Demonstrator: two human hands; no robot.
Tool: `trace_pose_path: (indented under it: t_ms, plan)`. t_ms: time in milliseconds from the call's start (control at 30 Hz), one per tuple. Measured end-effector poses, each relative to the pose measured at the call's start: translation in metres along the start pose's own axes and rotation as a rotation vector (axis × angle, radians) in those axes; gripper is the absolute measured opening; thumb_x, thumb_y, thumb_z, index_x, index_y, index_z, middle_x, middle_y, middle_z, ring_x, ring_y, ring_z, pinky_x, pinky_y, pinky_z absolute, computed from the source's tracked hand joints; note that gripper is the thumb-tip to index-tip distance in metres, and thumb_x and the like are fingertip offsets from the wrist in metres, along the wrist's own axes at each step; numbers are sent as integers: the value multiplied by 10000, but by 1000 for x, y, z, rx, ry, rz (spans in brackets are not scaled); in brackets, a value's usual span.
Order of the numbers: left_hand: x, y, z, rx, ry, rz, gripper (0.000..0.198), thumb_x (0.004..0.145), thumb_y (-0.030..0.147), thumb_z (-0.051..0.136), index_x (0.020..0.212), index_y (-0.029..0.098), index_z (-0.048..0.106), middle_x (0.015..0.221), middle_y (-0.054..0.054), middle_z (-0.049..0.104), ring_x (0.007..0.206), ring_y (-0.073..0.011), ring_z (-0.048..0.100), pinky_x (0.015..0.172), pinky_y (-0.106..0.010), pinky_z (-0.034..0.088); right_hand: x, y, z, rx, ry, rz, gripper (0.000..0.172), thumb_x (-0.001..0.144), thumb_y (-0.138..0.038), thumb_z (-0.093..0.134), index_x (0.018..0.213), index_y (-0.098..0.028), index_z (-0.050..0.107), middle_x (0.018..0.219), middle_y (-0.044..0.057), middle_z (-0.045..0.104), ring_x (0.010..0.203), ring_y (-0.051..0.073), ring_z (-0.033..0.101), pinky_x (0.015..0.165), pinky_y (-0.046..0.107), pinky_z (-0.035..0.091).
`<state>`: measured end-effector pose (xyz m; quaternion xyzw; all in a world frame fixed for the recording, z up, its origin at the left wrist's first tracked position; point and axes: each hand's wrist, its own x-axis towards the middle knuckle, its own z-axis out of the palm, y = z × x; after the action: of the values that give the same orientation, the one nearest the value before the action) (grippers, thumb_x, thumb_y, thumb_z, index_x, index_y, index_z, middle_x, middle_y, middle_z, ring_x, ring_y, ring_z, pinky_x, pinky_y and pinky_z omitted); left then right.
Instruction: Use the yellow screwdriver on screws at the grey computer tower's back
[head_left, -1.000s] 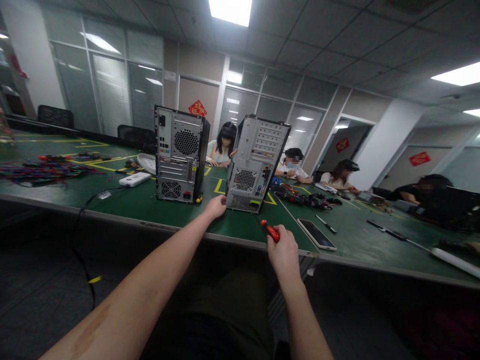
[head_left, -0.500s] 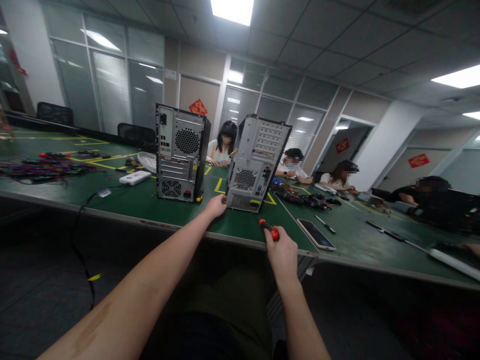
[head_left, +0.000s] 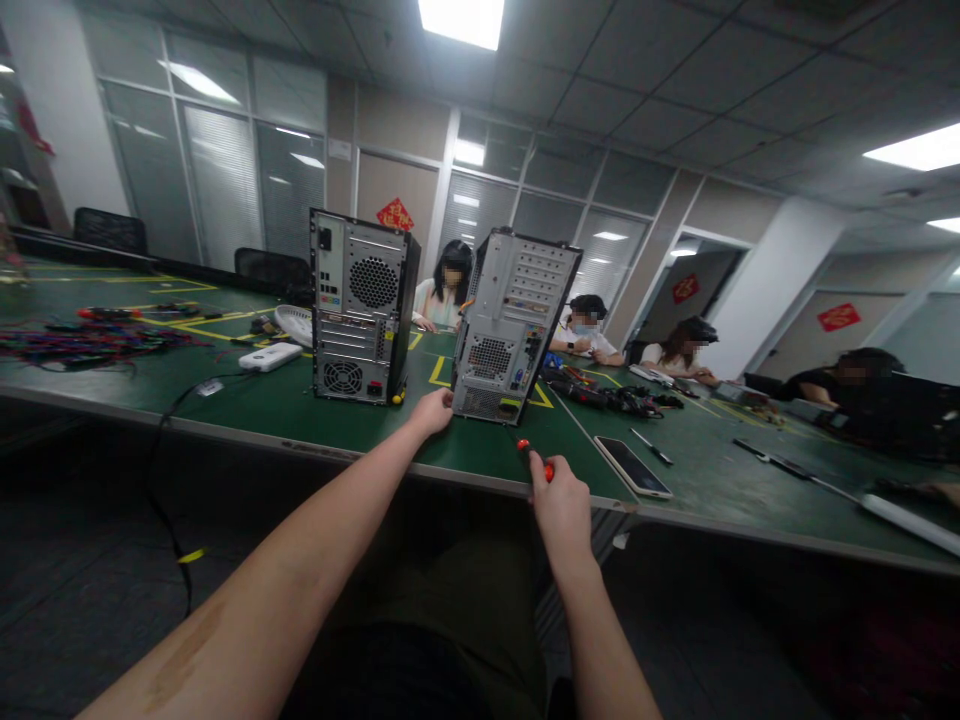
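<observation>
Left hand (head_left: 433, 412), centre of frame, fingers curled against the bottom left corner of the silver PC case (head_left: 514, 325); touching it, but cannot tell if it actually grips. The case stands rear panel toward the camera, leaning slightly, on the green table (head_left: 285, 410). Right hand (head_left: 559, 505), lower centre, just right of the left hand, is closed in a fist around the screwdriver (head_left: 534, 458). Its red handle pokes out above the fingers and points up-left toward the case base; the tip is not visible. The screwdriver sits over the near table edge, close to the case but apart from it. Black PC tower (head_left: 362, 305) stands upright just left of the silver case. Phone (head_left: 634, 467) lies flat right of the right hand. White power strip (head_left: 270, 357) and cable bundle (head_left: 90, 340) are at left. Seated person (head_left: 448, 292) shows between the two towers, at the far side.
</observation>
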<state>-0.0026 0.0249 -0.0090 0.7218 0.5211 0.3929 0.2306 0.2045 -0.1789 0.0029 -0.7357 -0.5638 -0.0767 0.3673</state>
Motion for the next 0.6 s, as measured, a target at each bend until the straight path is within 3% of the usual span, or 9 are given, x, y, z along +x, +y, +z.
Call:
trace_pose_path:
  t_ms: [133,267,367,467,600]
  plan:
    - [-1,2,0,-6,-1,1,338,826,70,639,1132,198,706,1163,-54,746,1001,-190,717,913,-256,524,-3,-2,0,24,63,-35,295,996,-477,500,1023,-203,607,698,26,632,602,212,598,608,278,366]
    - [-2,4,-2,-4,-9,-4,341,825,66,636,1132,197,704,1166,-55,746,999,-193,718,911,-261,528,-3,0,-3,4,129,-194,120,920,-255,533,997,-197,604,963,103,657,837,242,638,760,314,445]
    - [-3,6,-2,8,-8,-7,340,823,62,637,1131,188,707,1164,-65,747,993,-196,718,917,-268,528,-2,1,-5,0,118,-208,192,875,-161,515,1045,-171,603,1076,145,639,918,254,638,818,332,459]
    - [-3,6,-2,18,-5,7,347,823,65,642,1142,184,708,1161,-70,748,1008,-200,714,918,-268,526,-2,-1,-5,12,64,-158,150,913,-238,546,1031,-168,606,963,121,670,845,254,644,762,322,451]
    - [-3,5,-1,47,15,32,348,820,51,633,1132,180,716,1147,-71,752,1069,-204,695,927,-257,513,-3,-4,-3,32,34,-16,251,995,-401,503,1094,-194,607,738,42,660,652,221,619,632,284,383]
